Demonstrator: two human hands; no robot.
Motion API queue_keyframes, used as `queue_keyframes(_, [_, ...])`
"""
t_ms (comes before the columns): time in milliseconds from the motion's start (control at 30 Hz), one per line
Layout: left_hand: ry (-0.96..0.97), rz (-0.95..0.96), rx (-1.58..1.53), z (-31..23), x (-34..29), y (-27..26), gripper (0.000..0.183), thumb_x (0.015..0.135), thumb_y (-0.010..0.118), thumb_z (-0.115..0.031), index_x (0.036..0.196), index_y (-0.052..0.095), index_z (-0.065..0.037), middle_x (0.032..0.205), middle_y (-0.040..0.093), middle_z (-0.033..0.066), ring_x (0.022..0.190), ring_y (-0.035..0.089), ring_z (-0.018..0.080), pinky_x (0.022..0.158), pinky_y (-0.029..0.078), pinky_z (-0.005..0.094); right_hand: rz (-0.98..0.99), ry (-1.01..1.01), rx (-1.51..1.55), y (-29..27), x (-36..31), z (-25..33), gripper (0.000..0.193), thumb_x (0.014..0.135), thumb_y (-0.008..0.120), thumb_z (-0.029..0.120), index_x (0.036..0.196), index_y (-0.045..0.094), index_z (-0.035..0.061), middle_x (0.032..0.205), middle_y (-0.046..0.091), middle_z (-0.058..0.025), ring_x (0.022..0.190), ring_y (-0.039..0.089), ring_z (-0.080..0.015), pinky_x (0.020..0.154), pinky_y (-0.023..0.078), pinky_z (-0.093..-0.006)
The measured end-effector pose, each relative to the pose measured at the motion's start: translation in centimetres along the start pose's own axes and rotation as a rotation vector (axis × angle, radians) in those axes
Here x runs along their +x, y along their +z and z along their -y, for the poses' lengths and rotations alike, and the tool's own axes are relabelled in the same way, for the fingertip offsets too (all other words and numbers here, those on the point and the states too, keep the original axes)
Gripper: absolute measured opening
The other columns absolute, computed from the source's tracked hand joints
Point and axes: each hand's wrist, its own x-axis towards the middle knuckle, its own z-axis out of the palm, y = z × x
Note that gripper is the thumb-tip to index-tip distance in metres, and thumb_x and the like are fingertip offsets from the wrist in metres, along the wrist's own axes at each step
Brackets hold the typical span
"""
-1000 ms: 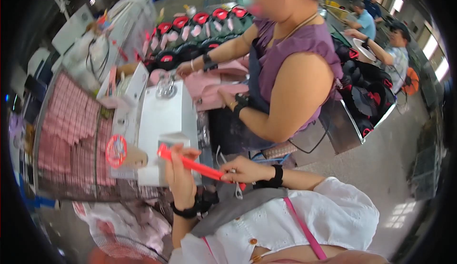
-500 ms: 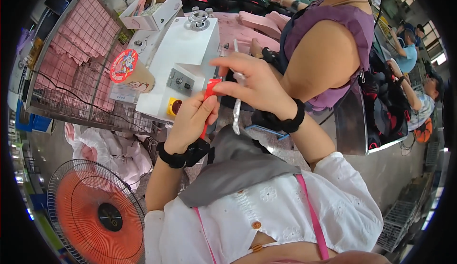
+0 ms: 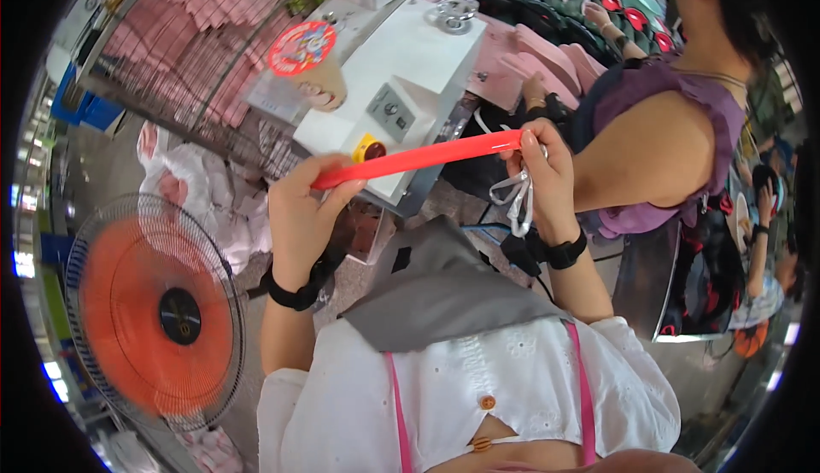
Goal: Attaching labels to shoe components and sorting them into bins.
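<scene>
A bright red strip (image 3: 418, 159) is pulled out nearly straight between my hands, rising slightly to the right. My left hand (image 3: 299, 217) pinches its left end between thumb and fingers. At the other end my right hand (image 3: 553, 178) grips the strip with its fingertips. A silvery looped tool (image 3: 518, 203), probably small scissors, also hangs from the right hand; its blades are hidden. Behind the strip stands a white machine (image 3: 427, 46) with a grey control panel (image 3: 391, 109) and a dark red button on a yellow base (image 3: 370, 149).
A lidded drink cup (image 3: 320, 80) stands beside the machine. Wire baskets of pink pieces (image 3: 196, 55) are at left, above a white bag (image 3: 205, 200). An orange fan (image 3: 154, 311) fills the lower left. A co-worker in purple (image 3: 675, 140) sits close at right.
My hands have moved apart, and the red strip, earlier bunched between them, is now stretched out. The silvery tool hangs lower in my right hand. The view has shifted, too.
</scene>
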Motion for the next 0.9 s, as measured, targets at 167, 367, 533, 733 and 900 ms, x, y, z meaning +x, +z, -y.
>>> queue_keyframes(167, [-0.033, -0.279, -0.418, -0.3, -0.7, -1.5, 0.039, 0.072, 0.071, -0.003, 0.105, 0.052, 0.001, 0.082, 0.058, 0.0041, 0.07, 0.055, 0.0096, 0.066, 0.044, 0.0199, -0.045, -0.027, 0.076, 0.4, -0.1, -2.2, 0.011, 0.092, 0.046, 0.015, 0.089, 0.048, 0.0046, 0.074, 0.058, -0.007, 0.058, 0.045, -0.0051, 0.052, 0.035, -0.0173])
queue_keyframes(367, [0.017, -0.552, -0.947, -0.3, -1.1, -0.5, 0.021, 0.08, 0.063, -0.001, 0.099, 0.055, 0.003, 0.086, 0.061, 0.0076, 0.068, 0.057, 0.0112, 0.061, 0.047, 0.0227, 0.113, 0.092, 0.021, 1.2, -1.4, -4.2, 0.011, 0.092, 0.047, 0.015, 0.088, 0.048, 0.0045, 0.074, 0.059, -0.0076, 0.057, 0.045, -0.0051, 0.051, 0.035, -0.0171])
queue_keyframes(533, [0.106, -0.541, -1.126, -0.1, -1.4, -0.3, 0.016, 0.083, 0.06, -0.003, 0.097, 0.059, 0.004, 0.087, 0.063, 0.0089, 0.067, 0.058, 0.0117, 0.061, 0.049, 0.0231, 0.131, 0.188, 0.072, 0.9, -1.9, -5.4, 0.009, 0.091, 0.049, 0.013, 0.089, 0.049, 0.0043, 0.075, 0.06, -0.0077, 0.056, 0.047, -0.0056, 0.051, 0.037, -0.0173])
queue_keyframes(733, [0.077, -0.722, -0.881, 0.9, -1.2, -0.3, 0.013, 0.085, 0.059, -0.007, 0.091, 0.062, 0.005, 0.086, 0.064, 0.0097, 0.075, 0.061, 0.0132, 0.062, 0.051, 0.0244, 0.179, 0.123, 0.037, 1.2, -2.3, -3.7, 0.008, 0.088, 0.051, 0.009, 0.091, 0.053, 0.002, 0.077, 0.061, -0.0075, 0.055, 0.047, -0.0047, 0.05, 0.037, -0.017])
queue_keyframes(900, [0.091, -0.623, -1.074, 0.8, 0.1, 0.7, 0.017, 0.087, 0.054, -0.007, 0.102, 0.056, 0.001, 0.095, 0.061, 0.0129, 0.086, 0.06, 0.0197, 0.078, 0.051, 0.0312, 0.307, 0.093, -0.039, 0.5, -2.6, -4.8, 0.007, 0.082, 0.059, 0.003, 0.088, 0.056, 0.0007, 0.077, 0.06, -0.0045, 0.062, 0.051, -0.0042, 0.055, 0.039, -0.0164])
